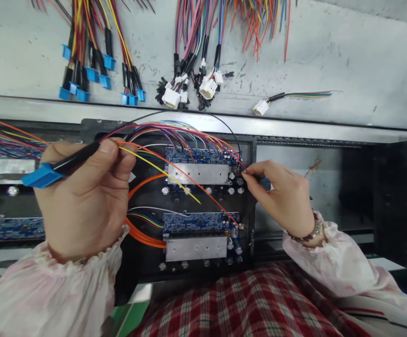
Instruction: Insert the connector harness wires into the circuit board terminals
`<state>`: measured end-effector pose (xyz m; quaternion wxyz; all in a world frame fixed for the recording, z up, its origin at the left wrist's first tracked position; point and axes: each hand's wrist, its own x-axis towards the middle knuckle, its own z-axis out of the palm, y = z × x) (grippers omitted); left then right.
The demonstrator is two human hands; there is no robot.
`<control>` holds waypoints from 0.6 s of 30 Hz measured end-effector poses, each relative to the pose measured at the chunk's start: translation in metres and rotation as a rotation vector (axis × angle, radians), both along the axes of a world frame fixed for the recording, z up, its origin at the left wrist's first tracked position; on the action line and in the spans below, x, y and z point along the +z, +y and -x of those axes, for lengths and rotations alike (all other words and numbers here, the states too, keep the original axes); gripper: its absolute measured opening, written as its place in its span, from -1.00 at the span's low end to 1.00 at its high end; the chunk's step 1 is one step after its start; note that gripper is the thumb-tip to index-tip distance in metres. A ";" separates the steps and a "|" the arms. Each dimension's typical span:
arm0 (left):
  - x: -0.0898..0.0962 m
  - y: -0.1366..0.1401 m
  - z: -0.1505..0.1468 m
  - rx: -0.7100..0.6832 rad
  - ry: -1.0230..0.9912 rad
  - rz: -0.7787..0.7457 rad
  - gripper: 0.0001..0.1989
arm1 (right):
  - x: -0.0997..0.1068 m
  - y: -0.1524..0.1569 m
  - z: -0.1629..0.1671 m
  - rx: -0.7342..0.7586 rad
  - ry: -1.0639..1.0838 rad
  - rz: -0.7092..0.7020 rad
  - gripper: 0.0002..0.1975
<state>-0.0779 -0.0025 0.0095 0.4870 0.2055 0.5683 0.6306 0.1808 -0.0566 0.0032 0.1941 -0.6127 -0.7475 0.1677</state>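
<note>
My left hand point(87, 196) is closed around a wire harness, gripping its black sleeve point(75, 158). A blue connector point(41, 175) sticks out at the harness's left end. Yellow, orange, black and dark red wires fan out to the right from my fingers; the yellow wire point(164, 174) ends in the air. My right hand point(280, 194) pinches the dark red wire near the right end of the upper circuit board point(203, 154), its tip hidden by my fingers. The orange wire reaches the right end of the lower circuit board point(199, 222); whether it is attached I cannot tell.
Both boards sit in a black tray point(147, 192), with thick orange cables point(143, 234) at their left. Behind the metal rail point(294, 128) lie several harnesses with blue connectors point(105, 82), white connectors point(171, 98) and loose orange wires point(255, 28). More boards point(10, 229) stand at the left.
</note>
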 end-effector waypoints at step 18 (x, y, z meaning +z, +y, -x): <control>-0.001 0.002 0.006 -0.005 0.051 -0.093 -0.61 | 0.028 -0.009 0.011 -0.120 -0.028 -0.104 -0.94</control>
